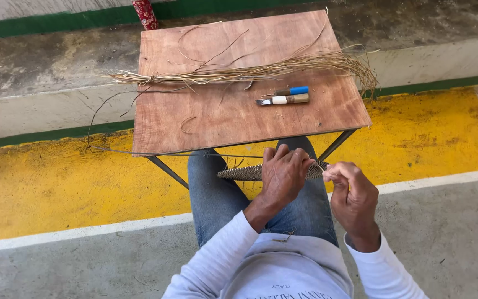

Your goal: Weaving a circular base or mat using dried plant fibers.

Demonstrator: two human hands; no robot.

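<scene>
Left hand [283, 176] sits over the lap, fingers curled down around a flat woven strip [244, 173] — holding it, knuckles toward the camera. Right hand [349, 191] is just beside it, thumb and forefinger pinched shut on a thin pale fibre strand [321, 166] that runs to the strip's right end. Hands are near each other, not touching as far as the view shows. The woven strip lies level across the knees, its left part sticking out past the left hand, its right end mostly hidden behind that hand; it looks like tight plaited straw, though the weave is too small to be sure.

Person sits in blue jeans [217, 194] and a pale long-sleeved top [283, 271], knees under the near edge of a small wooden table [206, 119] on dark metal legs. On the table — a long bundle of dry fibres [250, 71] lying across the far half, tied near its left end, loose ends spilling over the right edge. Just in front of the bundle, two small knives [284, 95] side by side, one with a blue handle end, one with a white and tan wrap. Stray single fibres curl on the tabletop and hang off its left side. Floor underneath is grey concrete with a wide yellow band [56, 177] edged by a white line.
</scene>
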